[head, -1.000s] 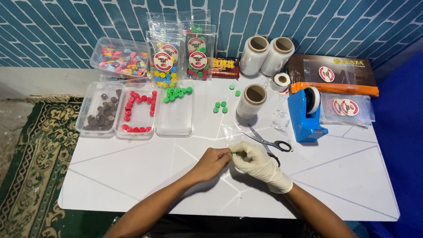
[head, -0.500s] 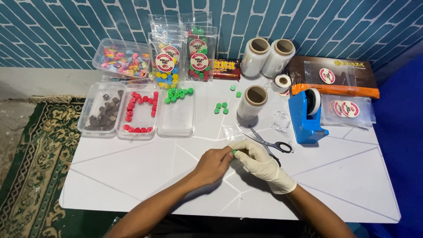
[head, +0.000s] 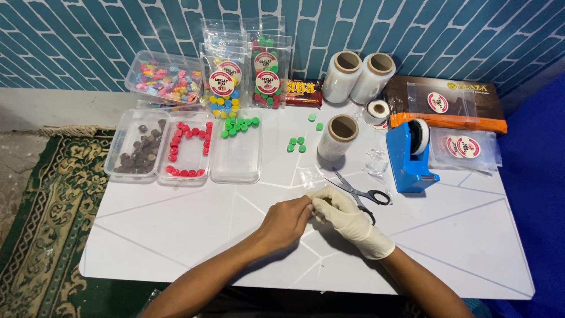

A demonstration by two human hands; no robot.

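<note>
My bare left hand [head: 285, 221] and my white-gloved right hand [head: 347, 217] meet fingertip to fingertip over the middle of the white table [head: 176, 235]. Together they pinch the lower edge of a small clear pouch [head: 307, 176], which lies flat just beyond the fingers. What is inside the pouch is hidden by the fingers. Black-handled scissors [head: 365, 193] lie touching the right of my gloved hand. Three loose green candies [head: 296, 144] sit a little farther back.
Three clear trays stand at the back left: brown chocolates [head: 138, 154], red candies [head: 188, 150], green candies [head: 238, 147]. Behind them are filled pouches [head: 226, 76] and a tub of mixed candies [head: 165, 79]. Film rolls [head: 336, 136], a blue tape dispenser [head: 409, 158] and a brown box [head: 447, 100] are at the right.
A green piece showed between my fingertips earlier and is now covered by them. Both hands stay in nearly the same spot.
</note>
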